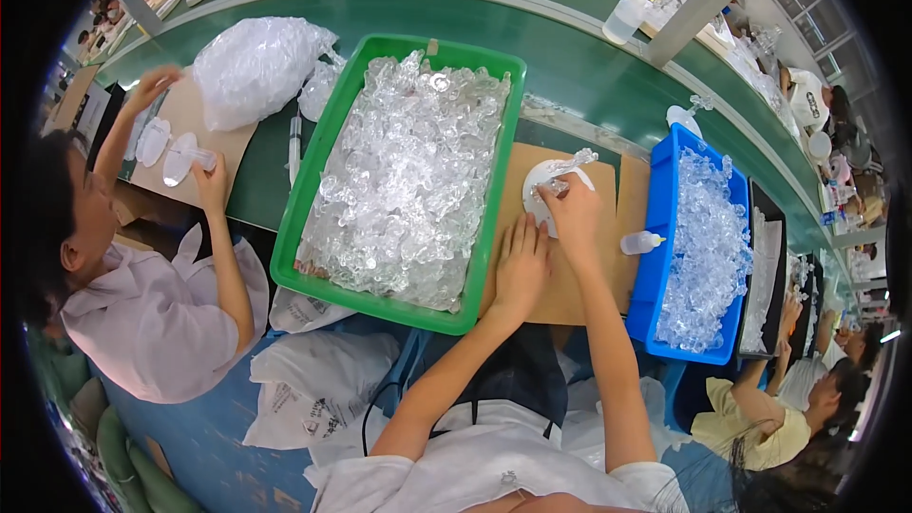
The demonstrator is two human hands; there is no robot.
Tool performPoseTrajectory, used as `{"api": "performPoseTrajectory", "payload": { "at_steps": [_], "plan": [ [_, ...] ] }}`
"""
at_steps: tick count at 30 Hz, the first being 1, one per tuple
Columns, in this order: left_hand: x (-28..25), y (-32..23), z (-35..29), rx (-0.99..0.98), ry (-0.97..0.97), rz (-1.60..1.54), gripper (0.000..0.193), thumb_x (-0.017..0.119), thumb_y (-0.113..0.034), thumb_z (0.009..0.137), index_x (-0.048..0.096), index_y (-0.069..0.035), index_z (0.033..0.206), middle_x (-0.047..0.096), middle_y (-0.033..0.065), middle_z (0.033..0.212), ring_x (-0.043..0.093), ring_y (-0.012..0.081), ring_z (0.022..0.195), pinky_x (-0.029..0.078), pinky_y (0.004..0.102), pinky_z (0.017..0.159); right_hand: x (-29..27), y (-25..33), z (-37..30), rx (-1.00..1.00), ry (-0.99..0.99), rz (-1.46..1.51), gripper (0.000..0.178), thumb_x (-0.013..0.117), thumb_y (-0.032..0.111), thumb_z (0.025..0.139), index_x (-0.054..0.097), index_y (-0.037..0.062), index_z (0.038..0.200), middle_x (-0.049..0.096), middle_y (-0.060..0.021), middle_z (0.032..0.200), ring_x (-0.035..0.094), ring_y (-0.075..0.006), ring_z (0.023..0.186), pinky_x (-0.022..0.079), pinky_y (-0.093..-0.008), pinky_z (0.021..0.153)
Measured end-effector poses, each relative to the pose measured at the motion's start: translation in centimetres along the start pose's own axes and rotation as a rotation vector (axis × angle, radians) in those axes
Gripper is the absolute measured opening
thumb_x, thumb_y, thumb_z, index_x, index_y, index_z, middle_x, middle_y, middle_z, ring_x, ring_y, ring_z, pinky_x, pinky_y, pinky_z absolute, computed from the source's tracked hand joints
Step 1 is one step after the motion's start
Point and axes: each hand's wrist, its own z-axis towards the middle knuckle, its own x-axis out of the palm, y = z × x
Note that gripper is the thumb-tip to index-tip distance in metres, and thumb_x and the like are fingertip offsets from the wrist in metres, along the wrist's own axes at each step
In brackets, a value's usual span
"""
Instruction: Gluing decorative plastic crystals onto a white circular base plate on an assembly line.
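Though between rims, room beside hands.

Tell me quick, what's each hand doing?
Left hand: open, resting by the near edge of the white disc.
Right hand: closed, holding a clear piece.

Green tray, blue bin, white disc, tan cardboard, green worktop.
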Motion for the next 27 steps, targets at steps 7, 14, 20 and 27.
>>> {"api": "performPoseTrajectory", "payload": {
  "at_steps": [7,14,20,27],
  "plan": [
    [0.7,-0.9,-1.0,0.037,-0.012,-0.043,0.045,0.060,-0.019,0.082,0.053,0.004,0.120,0.051,0.0230,0.124,0.043,0.0348,0.125,0.029,0.0468,0.108,-0.9,0.8,-1.4,-0.063,0.022,-0.303,0.031,0.071,0.025,0.075,0.063,0.0000,0.092,0.067,-0.0200,0.079,0.065,-0.0346,0.074,0.051,-0.0431,0.069],
    [0.0,0.2,-0.1,0.097,-0.016,-0.201,0.043,0.061,-0.016,0.080,0.056,0.005,0.117,0.052,0.0230,0.120,0.041,0.0369,0.126,0.028,0.0477,0.109,-1.6,0.6,-2.3,-0.004,-0.011,-0.159,0.035,0.072,0.029,0.074,0.065,-0.0001,0.092,0.067,-0.0170,0.072,0.065,-0.0334,0.068,0.051,-0.0401,0.063],
    [-0.4,0.2,-0.1,0.112,-0.038,-0.207,0.039,0.060,-0.014,0.080,0.058,0.005,0.115,0.052,0.0234,0.120,0.040,0.0394,0.126,0.028,0.0486,0.109,-1.1,0.4,-2.2,-0.024,-0.049,-0.173,0.033,0.072,0.030,0.075,0.065,0.0002,0.090,0.066,-0.0164,0.070,0.065,-0.0330,0.067,0.050,-0.0403,0.062],
    [-0.4,0.4,-0.1,0.116,0.035,-0.202,0.038,0.060,-0.014,0.081,0.059,0.003,0.115,0.047,0.0258,0.125,0.037,0.0422,0.127,0.027,0.0496,0.109,-0.8,0.5,-2.3,-0.079,-0.049,-0.231,0.031,0.070,0.024,0.077,0.061,-0.0019,0.092,0.064,-0.0184,0.068,0.063,-0.0352,0.064,0.050,-0.0411,0.061]
  ]
}}
